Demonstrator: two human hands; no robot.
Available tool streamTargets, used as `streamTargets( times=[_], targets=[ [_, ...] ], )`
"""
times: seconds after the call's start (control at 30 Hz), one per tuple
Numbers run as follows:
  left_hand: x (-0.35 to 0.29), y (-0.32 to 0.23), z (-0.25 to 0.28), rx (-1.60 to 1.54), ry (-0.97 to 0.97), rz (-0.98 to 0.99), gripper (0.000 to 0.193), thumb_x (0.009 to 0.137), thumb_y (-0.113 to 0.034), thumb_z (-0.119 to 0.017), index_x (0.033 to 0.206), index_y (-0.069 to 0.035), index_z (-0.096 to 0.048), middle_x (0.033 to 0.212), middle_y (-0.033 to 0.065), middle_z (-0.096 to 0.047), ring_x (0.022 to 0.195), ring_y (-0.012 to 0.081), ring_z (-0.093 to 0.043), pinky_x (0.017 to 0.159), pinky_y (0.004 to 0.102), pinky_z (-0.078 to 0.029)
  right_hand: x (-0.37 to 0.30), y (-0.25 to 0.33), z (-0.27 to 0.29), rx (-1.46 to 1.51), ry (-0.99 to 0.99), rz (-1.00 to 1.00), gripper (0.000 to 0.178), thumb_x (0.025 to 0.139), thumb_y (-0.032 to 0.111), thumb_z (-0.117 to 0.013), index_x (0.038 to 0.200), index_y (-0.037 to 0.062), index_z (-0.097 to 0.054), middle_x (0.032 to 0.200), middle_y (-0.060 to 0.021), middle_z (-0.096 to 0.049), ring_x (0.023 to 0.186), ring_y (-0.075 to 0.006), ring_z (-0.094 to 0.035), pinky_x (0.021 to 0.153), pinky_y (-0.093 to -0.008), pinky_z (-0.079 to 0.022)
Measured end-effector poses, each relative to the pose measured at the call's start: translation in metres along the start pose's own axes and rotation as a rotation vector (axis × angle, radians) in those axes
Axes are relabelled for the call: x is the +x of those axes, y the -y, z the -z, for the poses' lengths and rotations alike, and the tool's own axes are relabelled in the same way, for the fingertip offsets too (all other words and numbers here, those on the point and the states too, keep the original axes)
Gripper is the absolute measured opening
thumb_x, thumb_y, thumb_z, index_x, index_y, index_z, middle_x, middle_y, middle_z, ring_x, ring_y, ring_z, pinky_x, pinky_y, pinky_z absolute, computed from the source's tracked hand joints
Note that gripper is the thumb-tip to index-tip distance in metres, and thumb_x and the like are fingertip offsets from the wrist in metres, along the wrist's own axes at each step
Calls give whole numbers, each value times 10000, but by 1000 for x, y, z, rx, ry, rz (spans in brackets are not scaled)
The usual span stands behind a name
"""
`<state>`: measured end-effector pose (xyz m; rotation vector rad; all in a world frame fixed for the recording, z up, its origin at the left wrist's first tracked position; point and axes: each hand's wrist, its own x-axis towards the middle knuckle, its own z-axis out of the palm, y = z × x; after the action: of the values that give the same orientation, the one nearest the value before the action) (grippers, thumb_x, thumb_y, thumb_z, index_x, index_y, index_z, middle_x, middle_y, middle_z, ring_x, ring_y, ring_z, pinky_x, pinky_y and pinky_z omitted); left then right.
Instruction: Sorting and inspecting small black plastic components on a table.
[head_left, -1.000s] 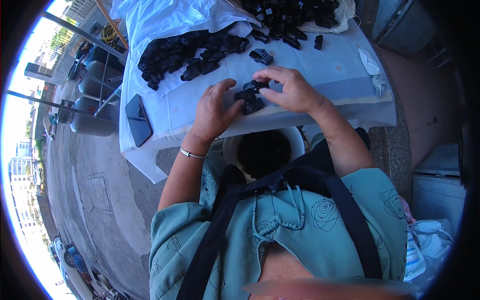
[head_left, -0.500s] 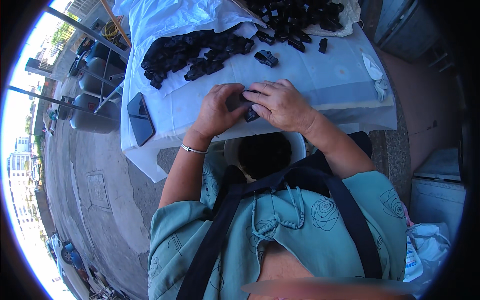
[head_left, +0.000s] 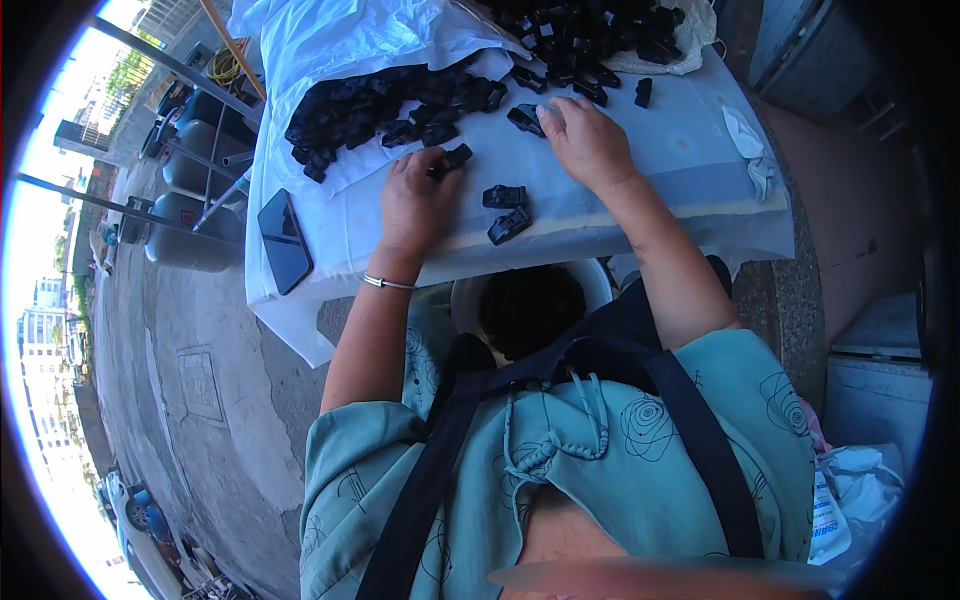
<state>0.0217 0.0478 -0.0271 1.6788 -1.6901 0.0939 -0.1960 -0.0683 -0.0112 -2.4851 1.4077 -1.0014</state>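
My left hand is closed on a small black plastic part, held by the fingertips just above the table. Farther right, my right hand reaches forward, its thumb and fingers closed on the right end of another black plastic part lying on the cover. Between my hands and nearer to me, two similar parts, an upper one and a lower one, rest close together on the white table cover.
A heap of black parts lies by a white plastic bag; another heap sits at the back. A phone is at the left edge, a white glove at the right. Below the front edge stands a white bucket with dark contents.
My hands have parted from their spot together at the front. Two parts now show there. My left hand has shifted left with a part; my right has reached forward to another.
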Motion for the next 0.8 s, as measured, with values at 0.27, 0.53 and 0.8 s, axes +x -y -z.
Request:
streamTargets(
  times=[0.27,0.53,0.8],
  targets=[
    [0,-8,12,-103,65,170,504,746,-188,-774,1183,-72,-554,890,136,-673,782,298,-660,687,383,-525,5,1,-15,260,51,55,226,862,191,-667,1038,65,-601,918,-126,-635,785,-281,-646,692,-382,-526],
    [9,-11,43,-628,246,632,288,925,-253,-636,1097,-29,-581,796,75,-678,654,86,-584,566,223,-445,-14,9,14,476,-102,182,366,825,105,-708,1160,44,-573,1007,-141,-589,784,-262,-628,696,-334,-526],
    [10,-38,11,247,192,270,245,935,-263,-523,949,-34,-608,770,231,-651,764,403,-642,668,491,-502,-22,10,1,220,126,269,319,869,106,-653,1168,45,-562,1033,-148,-593,852,-293,-627,772,-347,-529]
  ],
)
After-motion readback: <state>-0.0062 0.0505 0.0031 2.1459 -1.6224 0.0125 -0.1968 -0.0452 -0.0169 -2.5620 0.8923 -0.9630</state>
